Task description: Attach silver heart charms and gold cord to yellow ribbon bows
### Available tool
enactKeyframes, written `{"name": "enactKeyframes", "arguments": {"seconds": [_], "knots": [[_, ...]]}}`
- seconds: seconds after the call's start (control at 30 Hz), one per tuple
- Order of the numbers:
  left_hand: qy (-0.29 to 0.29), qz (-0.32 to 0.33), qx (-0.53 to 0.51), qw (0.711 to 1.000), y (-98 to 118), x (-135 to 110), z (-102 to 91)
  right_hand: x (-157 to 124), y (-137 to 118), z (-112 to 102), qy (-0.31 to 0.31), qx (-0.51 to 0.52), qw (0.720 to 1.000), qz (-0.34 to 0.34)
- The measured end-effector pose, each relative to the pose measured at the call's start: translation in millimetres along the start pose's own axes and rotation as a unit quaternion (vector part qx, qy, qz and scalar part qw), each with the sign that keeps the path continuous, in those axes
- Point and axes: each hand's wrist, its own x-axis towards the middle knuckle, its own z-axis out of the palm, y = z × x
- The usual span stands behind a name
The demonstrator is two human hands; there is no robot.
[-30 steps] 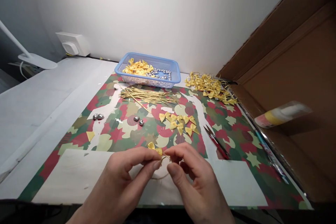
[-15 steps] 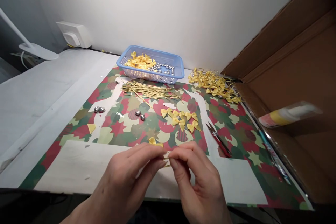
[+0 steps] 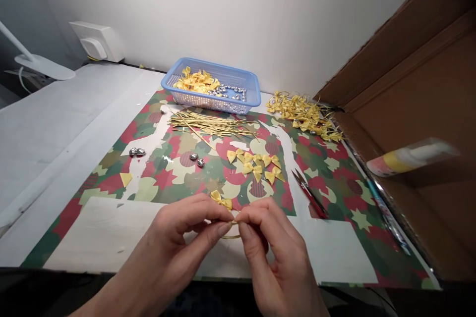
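Note:
Between my two hands is a thin gold cord [image 3: 231, 237], curved into a loop that hangs just below my fingertips. Thumb and forefinger of my left hand [image 3: 186, 237] pinch one side of it, and my right hand [image 3: 273, 247] pinches the other, the fingertips almost meeting. A yellow ribbon bow [image 3: 222, 200] shows right behind my fingers; whether it is joined to the cord I cannot tell. Beyond lie several loose yellow bows [image 3: 256, 161] and two silver beads [image 3: 197, 159]. Farther back is a bundle of straight gold cords [image 3: 211, 123].
A blue basket [image 3: 211, 102] holding bows and silver beads stands against the wall. Right of it lies a heap of corded bows [image 3: 301, 114]. Red-handled snips [image 3: 310, 195] rest right of my hands. A cardboard box [image 3: 420, 84] with a bottle [image 3: 405, 158] borders the right side.
My fingertips have drawn closer together, and the cord now shows as a rounder loop beneath them. The whole view has shifted slightly; the things on the table lie as before.

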Motion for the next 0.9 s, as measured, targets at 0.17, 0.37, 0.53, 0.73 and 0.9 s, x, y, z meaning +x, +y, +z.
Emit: {"name": "enactKeyframes", "arguments": {"seconds": [0.17, 0.37, 0.53, 0.73, 0.9], "knots": [[0.015, 0.005, -0.006, 1.0, -4.0, -2.8, -1.2, -1.7, 1.5, -1.6, 0.003, -0.011, 1.0, 0.015], [0.016, 0.005, -0.012, 1.0, -5.4, -3.7, 0.5, 0.2, 6.9, -4.9, -0.013, -0.02, 1.0, -0.008], [0.022, 0.026, -0.004, 0.999, -4.3, -5.4, -0.7, 1.8, 6.1, -7.3, -0.021, -0.022, 0.999, -0.034], [0.021, 0.024, 0.016, 0.999, -0.6, -2.3, -1.1, 2.2, 5.2, -8.1, -0.025, -0.034, 0.998, -0.051], [0.024, 0.036, 0.025, 0.999, -1.9, -3.6, -1.4, 0.6, 6.1, -6.7, -0.021, -0.043, 0.997, -0.056]]}}
